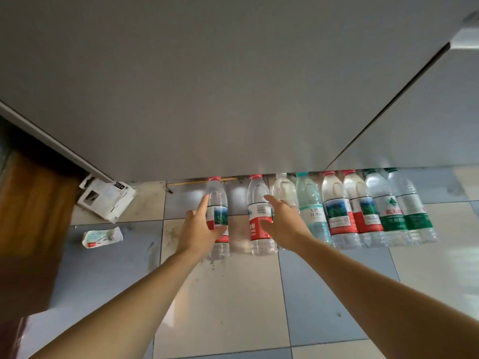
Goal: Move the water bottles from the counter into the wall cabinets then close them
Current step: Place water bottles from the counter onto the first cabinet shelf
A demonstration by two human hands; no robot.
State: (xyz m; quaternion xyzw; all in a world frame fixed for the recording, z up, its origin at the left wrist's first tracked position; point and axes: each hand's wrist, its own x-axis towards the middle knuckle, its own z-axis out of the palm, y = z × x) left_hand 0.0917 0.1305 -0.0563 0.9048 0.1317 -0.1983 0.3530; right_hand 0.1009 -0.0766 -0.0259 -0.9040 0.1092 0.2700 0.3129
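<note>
A person stands at a tiled counter (pixel 233 294) with both bare arms stretched forward, seen from above. A row of clear plastic water bottles stands upright along the far edge of the counter, their caps partly hidden under the bottom edge of a grey wall cabinet (pixel 207 86) whose doors fill the upper part of the view and look closed.

The left hand (pixel 201 226) reaches to the leftmost bottle (pixel 219 216), which has a red cap and a red, white and blue label. Its fingers point up along the bottle's left side and the thumb lies across the front below the label; the hand is wrapping round the bottle, though how firmly it grips cannot be told.

The right hand (pixel 281 220) is held with fingers loosely spread and pointing away from the body. It sits between the second bottle (pixel 260 216), red-capped with a red and white label and a barcode, and a plain clear bottle (pixel 283 187) behind the fingers. The thumb looks to touch the second bottle's label, but the fingers are not curled round anything.

Further right stand five more bottles, close together: one pale blue bottle (pixel 312 208), two red-labelled bottles (pixel 350 211), and two green-labelled bottles (pixel 404 213).

On the counter's left lie a torn white cardboard box (pixel 106 198) and a crumpled wrapper (pixel 102 237). A brown wooden surface (pixel 31 229) stands at the far left.
</note>
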